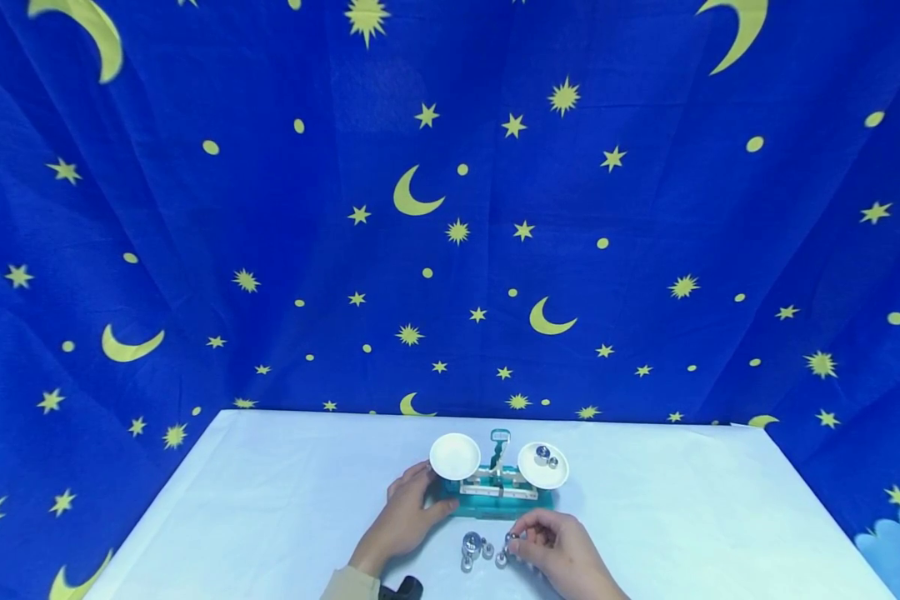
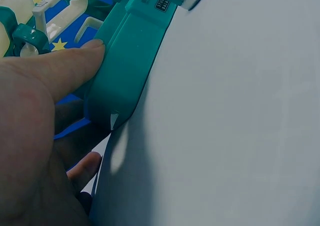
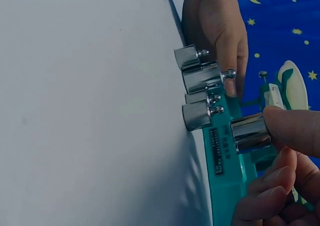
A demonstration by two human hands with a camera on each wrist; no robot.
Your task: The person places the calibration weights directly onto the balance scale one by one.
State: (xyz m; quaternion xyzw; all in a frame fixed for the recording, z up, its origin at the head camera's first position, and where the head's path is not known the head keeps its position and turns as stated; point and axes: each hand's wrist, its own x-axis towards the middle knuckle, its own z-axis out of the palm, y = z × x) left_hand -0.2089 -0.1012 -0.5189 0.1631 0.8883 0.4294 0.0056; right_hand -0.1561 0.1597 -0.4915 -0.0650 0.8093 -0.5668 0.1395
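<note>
A green balance scale (image 1: pixel 495 506) with two white pans stands on the table. My left hand (image 1: pixel 407 518) grips the left end of its base, thumb on the front side, as the left wrist view shows. The left pan (image 1: pixel 454 457) is bare; on the right pan (image 1: pixel 532 477) sit a larger metal weight (image 1: pixel 543 453) and a smaller one. In front of the base, my right hand (image 1: pixel 562 552) pinches a shiny cylindrical weight (image 3: pixel 250 134) between thumb and fingers, above the table in the right wrist view. Several knobbed metal weights (image 3: pixel 201 78) stand close by on the table.
The white table (image 1: pixel 270 492) reaches back to a blue cloth (image 1: pixel 487 167) printed with yellow moons and stars. A dark object (image 1: pixel 402 588) lies at the left wrist, by the sleeve (image 1: pixel 351 585).
</note>
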